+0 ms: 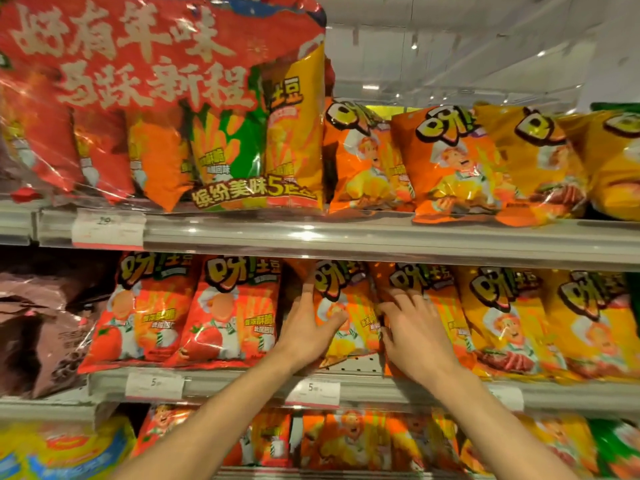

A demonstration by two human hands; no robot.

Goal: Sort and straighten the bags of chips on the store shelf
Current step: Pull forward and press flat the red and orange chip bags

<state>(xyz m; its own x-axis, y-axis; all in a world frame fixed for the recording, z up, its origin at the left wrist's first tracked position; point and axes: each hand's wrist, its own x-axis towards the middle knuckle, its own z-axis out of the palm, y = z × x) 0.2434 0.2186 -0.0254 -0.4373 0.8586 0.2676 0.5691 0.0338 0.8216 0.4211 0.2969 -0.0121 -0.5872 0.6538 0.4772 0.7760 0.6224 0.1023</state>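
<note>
Careful: with your left hand (313,327) and right hand (412,327) laying spread fingers flat on the glossy orange chip bags (349,306), a shove could slide them off the grey metal shelf (349,367).

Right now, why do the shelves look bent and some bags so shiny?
Head view: the wide-angle lens bows the shelf rail; overhead light glares off the wrapped multipack; bags at the frame edges smear, while the left hand and right hand show fairly sharp.

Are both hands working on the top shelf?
No, the left hand and right hand both rest on orange bags on the middle shelf.
</note>
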